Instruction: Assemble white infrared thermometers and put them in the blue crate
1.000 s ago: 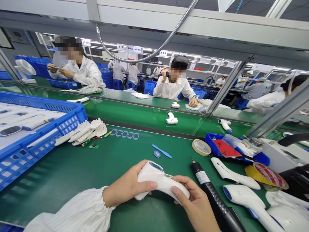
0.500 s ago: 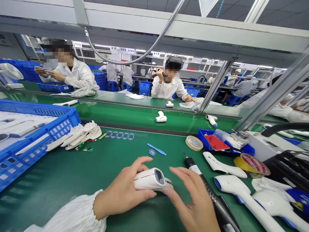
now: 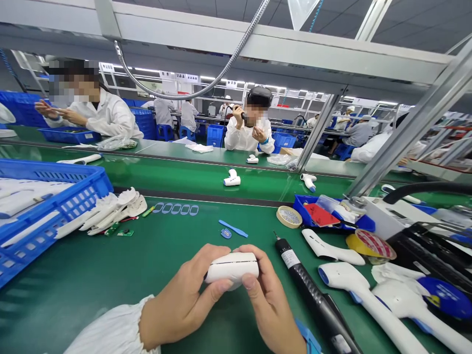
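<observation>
Over green bench point(image 3: 84, 290), left hand point(image 3: 182, 300) and right hand point(image 3: 267, 300) clasp white thermometer housing point(image 3: 231, 265), long axis running crosswise.

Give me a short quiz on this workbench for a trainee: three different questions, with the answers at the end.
1. True or false: the left hand and right hand are both on the white plastic device.

2. Which tool lies closest to the right hand?
A. roll of masking tape
B. black electric screwdriver
C. blue plastic pry tool

3. Fill in the blank: the white parts at the far left lie in a ____ plastic crate.

Key: 1 true; 2 B; 3 blue.
</observation>
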Available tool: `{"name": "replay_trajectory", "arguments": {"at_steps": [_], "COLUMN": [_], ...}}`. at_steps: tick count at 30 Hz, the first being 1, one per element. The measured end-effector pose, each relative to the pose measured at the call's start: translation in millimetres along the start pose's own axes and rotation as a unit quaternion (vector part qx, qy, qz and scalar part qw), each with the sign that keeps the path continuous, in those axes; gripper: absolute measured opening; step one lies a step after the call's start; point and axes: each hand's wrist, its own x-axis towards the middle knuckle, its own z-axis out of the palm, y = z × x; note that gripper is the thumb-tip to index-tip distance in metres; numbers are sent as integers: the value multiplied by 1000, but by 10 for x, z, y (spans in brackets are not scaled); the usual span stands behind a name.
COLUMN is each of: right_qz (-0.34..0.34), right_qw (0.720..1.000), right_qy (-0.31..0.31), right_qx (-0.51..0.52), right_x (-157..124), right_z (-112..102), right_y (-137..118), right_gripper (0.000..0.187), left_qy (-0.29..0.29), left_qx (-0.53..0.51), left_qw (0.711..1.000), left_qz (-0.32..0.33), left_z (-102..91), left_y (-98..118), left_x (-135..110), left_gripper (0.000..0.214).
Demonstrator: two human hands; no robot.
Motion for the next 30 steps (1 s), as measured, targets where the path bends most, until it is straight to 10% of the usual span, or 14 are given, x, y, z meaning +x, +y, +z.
{"name": "replay_trajectory", "arguments": {"at_steps": [13,20,26,30], "right_qz": [10,80,75,42], "right_qw": [993,988,936,929], "right_qy": [93,-127,-227,-314], "right_qx": [70,-38,-258,-190], "right_x": [158,13,38,398], "right_z": [191,72,132,66], "right_y": [150,193,12,-75], "right_gripper": [29,43,29,33], "left_qy": [142,211,-46,-195], "left_qx": [53,-93,314,291], "left_qw": [988,947,948,931], "left_qz": [10,-224,2,-102], "left_z": [192,-48,-264,-359], "left_y": [-50,-104,-61,13], "left_x": [33,-213,-388,-235], "left_gripper": [26,33,73,52]}}
